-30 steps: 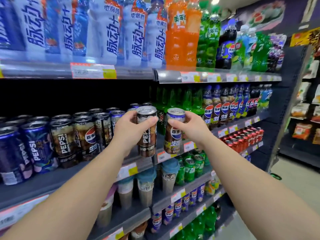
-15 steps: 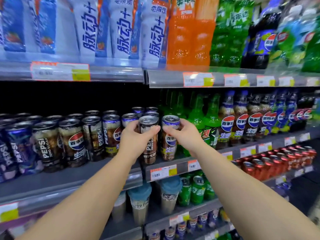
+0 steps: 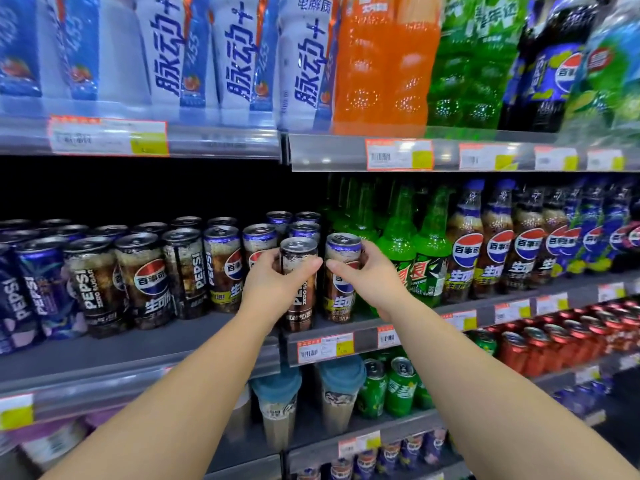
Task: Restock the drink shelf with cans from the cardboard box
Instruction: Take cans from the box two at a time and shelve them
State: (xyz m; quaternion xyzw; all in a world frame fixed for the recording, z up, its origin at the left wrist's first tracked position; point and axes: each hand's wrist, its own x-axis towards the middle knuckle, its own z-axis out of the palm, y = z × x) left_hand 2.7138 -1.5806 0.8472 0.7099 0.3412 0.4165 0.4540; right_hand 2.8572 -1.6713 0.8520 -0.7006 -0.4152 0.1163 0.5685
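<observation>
A big drink shelf (image 3: 145,344) fills the whole picture. At the top stand tall white and blue bottles (image 3: 239,57), then orange bottles (image 3: 381,71) and green ones to the upper right. In the middle row, Pepsi cans (image 3: 145,278) line up on the left side, and green bottles (image 3: 398,251) and dark Pepsi bottles (image 3: 465,244) stand on the right. Red cans (image 3: 540,344) sit lower right. Two cups with blue lids (image 3: 341,389) stand on the shelf below my hands.

My left hand (image 3: 273,282) wraps around a black Pepsi Zero can (image 3: 298,282) in the middle of the picture. Its bottom is at the front edge of the shelf. My right hand (image 3: 367,282) holds a brown Pepsi can (image 3: 341,275) just beside it, in front of the green bottles. The two cans stand upright, close together.
</observation>
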